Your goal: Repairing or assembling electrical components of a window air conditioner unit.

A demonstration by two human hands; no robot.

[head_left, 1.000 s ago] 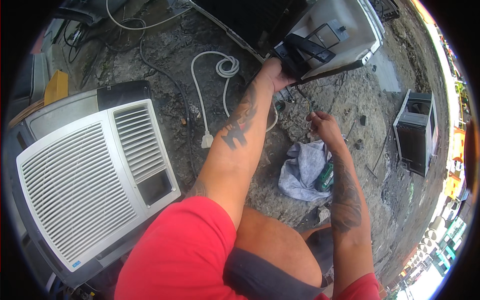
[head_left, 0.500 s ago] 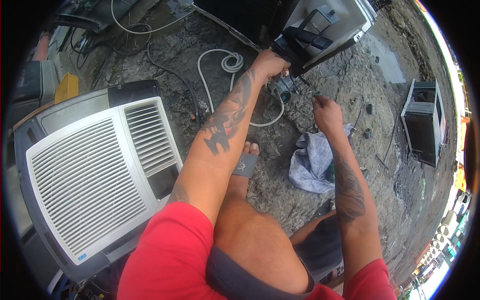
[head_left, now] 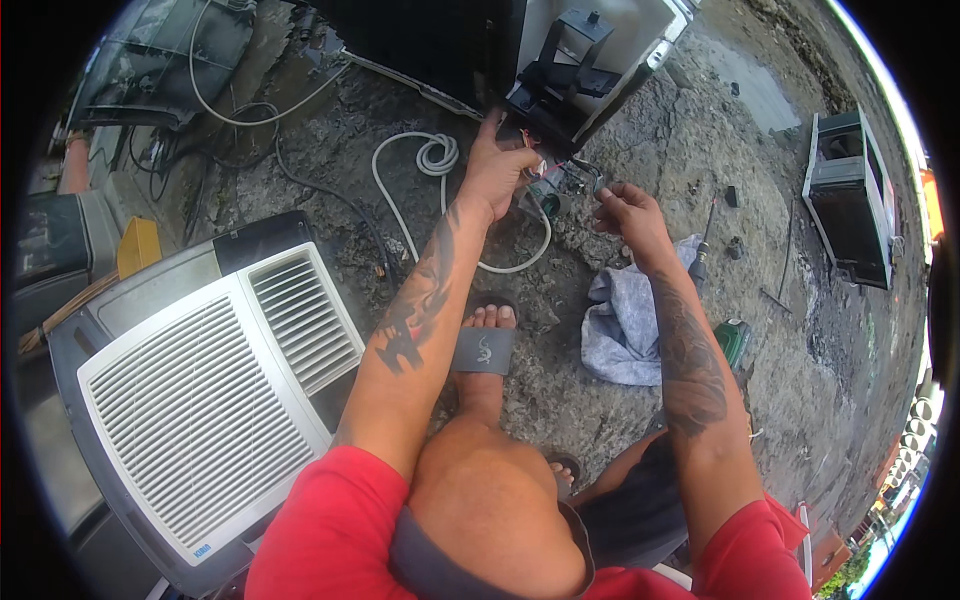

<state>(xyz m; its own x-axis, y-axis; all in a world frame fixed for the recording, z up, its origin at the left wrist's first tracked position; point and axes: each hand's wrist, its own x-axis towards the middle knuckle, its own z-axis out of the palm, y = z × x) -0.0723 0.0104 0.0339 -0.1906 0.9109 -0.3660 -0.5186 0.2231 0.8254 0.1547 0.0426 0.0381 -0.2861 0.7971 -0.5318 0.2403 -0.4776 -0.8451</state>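
My left hand point(head_left: 500, 165) reaches up to the lower corner of an opened air conditioner chassis point(head_left: 590, 60) and is closed around a bundle of small wires point(head_left: 530, 150) there. A small grey-green cylindrical part point(head_left: 548, 198) hangs just below that hand. My right hand point(head_left: 625, 210) is to its right, fingers pinched on a thin dark wire point(head_left: 590, 178) that leads from the same spot. Both forearms are tattooed. My sandalled foot point(head_left: 485, 345) rests on the rough ground below the hands.
A white air conditioner front with grilles point(head_left: 200, 400) lies at my left. A coiled white power cord point(head_left: 435, 155), a grey cloth point(head_left: 620, 320), a screwdriver point(head_left: 700, 255) and a green tool point(head_left: 735, 340) lie on the concrete. Another metal casing point(head_left: 850, 200) stands at right.
My right hand has risen from over the grey cloth to the wiring beside my left hand. The left hand stays at the chassis corner while the view has shifted.
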